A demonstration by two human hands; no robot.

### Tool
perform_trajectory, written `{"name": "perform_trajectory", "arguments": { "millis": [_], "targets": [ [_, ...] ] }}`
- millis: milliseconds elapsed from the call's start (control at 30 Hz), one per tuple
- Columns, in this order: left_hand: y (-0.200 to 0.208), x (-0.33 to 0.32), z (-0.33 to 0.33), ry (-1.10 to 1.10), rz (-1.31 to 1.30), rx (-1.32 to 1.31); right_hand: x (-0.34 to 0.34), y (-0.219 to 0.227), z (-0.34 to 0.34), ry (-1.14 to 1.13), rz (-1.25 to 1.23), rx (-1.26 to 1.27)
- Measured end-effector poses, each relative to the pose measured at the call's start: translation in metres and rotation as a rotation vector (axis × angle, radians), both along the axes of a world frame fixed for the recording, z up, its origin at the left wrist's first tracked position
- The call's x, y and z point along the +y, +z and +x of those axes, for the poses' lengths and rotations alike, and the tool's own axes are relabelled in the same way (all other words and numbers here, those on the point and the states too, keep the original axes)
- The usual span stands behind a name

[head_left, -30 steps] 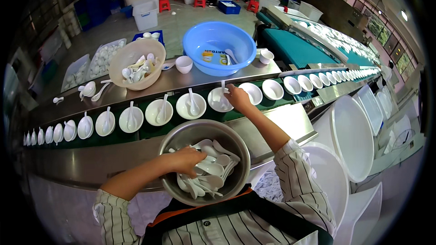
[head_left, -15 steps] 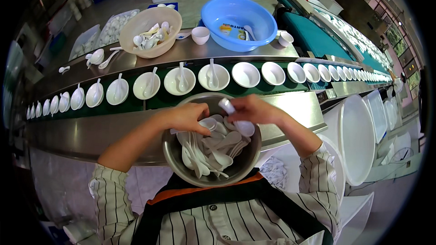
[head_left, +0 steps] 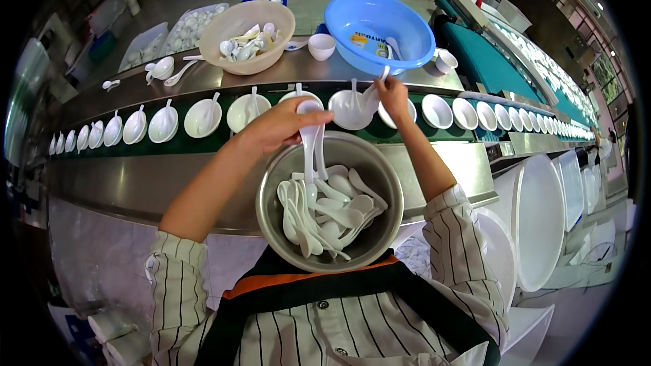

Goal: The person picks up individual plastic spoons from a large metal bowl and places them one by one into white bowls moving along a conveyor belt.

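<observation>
Our left hand [head_left: 285,124] grasps white soup spoons [head_left: 310,144], their count unclear, partly hiding a bowl [head_left: 287,95]; our right hand [head_left: 393,98] pinches another spoon [head_left: 370,99].

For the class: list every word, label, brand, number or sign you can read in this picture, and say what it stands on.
Printed label, yellow, white and dark: inside the blue basin; partly legible, but its wording is not copied here.
White bowls and white spoons: no lettering shows.
Background: any markings are too small or blurred to read.
</observation>
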State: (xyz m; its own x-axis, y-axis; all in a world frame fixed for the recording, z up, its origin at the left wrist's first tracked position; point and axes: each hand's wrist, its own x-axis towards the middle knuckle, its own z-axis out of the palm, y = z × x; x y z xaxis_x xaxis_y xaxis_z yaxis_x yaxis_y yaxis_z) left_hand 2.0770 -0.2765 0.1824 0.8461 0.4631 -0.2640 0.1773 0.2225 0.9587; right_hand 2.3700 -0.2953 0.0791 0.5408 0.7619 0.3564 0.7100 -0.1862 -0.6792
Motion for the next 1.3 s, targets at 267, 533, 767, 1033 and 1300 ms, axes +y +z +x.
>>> {"name": "perform_trajectory", "arguments": {
  "millis": [267,533,767,1033,1300],
  "targets": [
    [-0.040,0.026,0.030,0.204,-0.322,-0.266,-0.022,-0.002,0.032,-0.088,-0.291,-0.091],
    [-0.050,0.033,0.084,0.271,-0.424,-0.432,-0.047,-0.018,0.078,-0.212,-0.184,-0.132],
    [-0.056,0.011,0.125,0.345,-0.318,-0.460,-0.065,0.049,-0.031,0.580,-0.070,0.901],
    [-0.036,-0.009,0.096,0.101,0.462,-0.072,-0.038,0.040,0.053,-0.034,0.025,0.031],
    [-0.081,-0.048,0.025,-0.676,1.174,0.439,-0.050,-0.006,0.081,-0.068,-0.374,-0.254]
  ]
}}
